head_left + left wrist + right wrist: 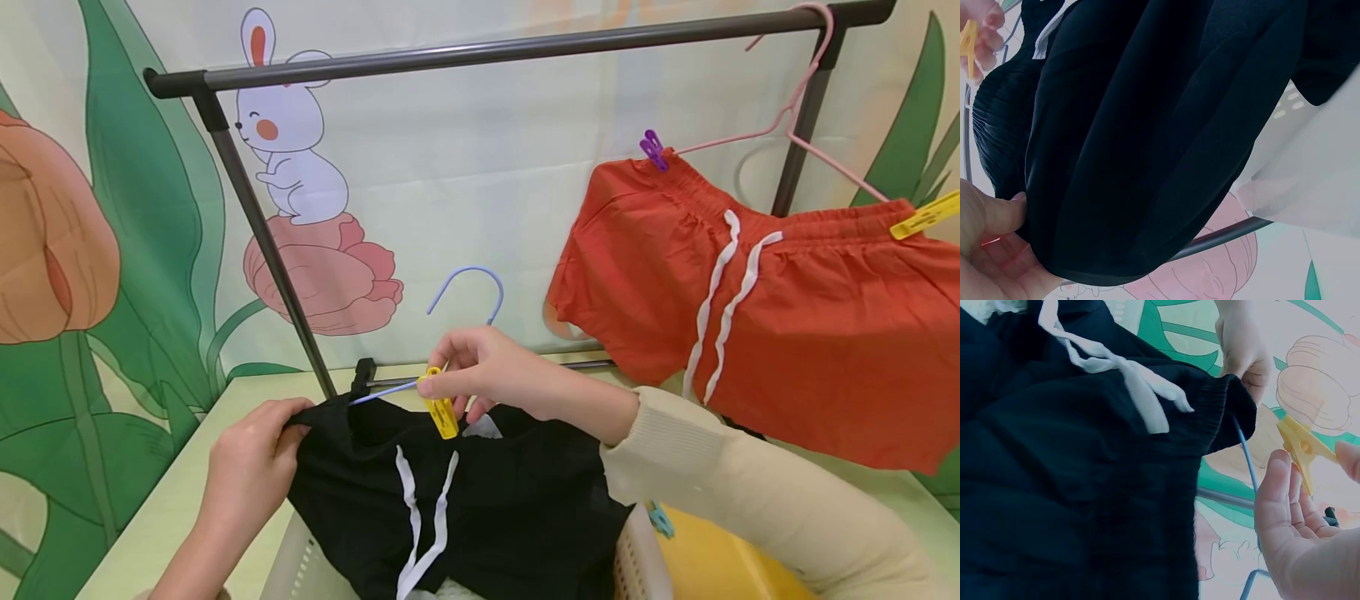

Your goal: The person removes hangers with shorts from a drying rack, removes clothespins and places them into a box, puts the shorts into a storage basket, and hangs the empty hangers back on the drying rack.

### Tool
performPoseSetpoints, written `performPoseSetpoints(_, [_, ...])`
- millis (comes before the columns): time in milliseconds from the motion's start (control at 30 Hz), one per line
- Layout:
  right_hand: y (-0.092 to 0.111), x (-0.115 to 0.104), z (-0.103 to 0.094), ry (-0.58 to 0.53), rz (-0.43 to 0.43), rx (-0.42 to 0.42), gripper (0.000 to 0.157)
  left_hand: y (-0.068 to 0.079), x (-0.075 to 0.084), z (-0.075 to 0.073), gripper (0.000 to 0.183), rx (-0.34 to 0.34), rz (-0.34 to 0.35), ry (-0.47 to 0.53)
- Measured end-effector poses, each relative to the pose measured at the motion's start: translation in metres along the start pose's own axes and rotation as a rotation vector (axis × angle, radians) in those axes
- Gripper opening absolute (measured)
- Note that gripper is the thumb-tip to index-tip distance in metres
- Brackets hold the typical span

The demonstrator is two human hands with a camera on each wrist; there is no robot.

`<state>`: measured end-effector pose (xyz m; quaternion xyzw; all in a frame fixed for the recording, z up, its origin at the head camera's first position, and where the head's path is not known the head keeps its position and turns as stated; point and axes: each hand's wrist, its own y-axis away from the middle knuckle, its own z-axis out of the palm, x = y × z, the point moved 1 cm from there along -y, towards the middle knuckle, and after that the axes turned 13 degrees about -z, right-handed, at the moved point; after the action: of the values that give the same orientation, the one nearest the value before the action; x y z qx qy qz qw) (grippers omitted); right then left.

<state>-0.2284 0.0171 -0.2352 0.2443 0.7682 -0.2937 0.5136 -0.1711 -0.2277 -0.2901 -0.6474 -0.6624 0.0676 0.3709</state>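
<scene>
Black shorts (480, 492) with white drawstrings hang at the front over a white basket. My left hand (255, 458) pinches the left end of their waistband between thumb and fingers. A blue hanger (486, 271) stands behind, one arm of it reaching inside the waistband near that hand; its other arm is hidden. My right hand (487, 371) holds a yellow clothespin (442, 412) between thumb and fingers, above the middle of the waistband. In the right wrist view the clothespin (1302, 450) is apart from the cloth.
Red shorts (750, 308) hang from a pink hanger (795, 108) on the dark rack (480, 54), with a purple clothespin (653, 150) and another yellow clothespin (926, 215). A white basket (645, 558) and a yellow container (720, 558) with a teal clothespin (660, 520) stand below.
</scene>
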Motion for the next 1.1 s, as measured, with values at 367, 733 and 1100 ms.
performPoseSetpoints(367, [0.017,0.006,-0.013,0.018,0.026,0.016,0.019,0.0,0.003,-0.002,0.014,-0.012,-0.01,-0.015])
performPoseSetpoints(733, [0.03,0.01,-0.025,0.023,0.061,0.059,0.02,-0.001,0.003,-0.002,0.014,-0.002,0.006,-0.015])
performPoseSetpoints(1100, [0.044,0.015,-0.038,0.048,0.071,0.09,0.022,-0.002,0.002,0.0,0.015,-0.012,0.0,-0.015])
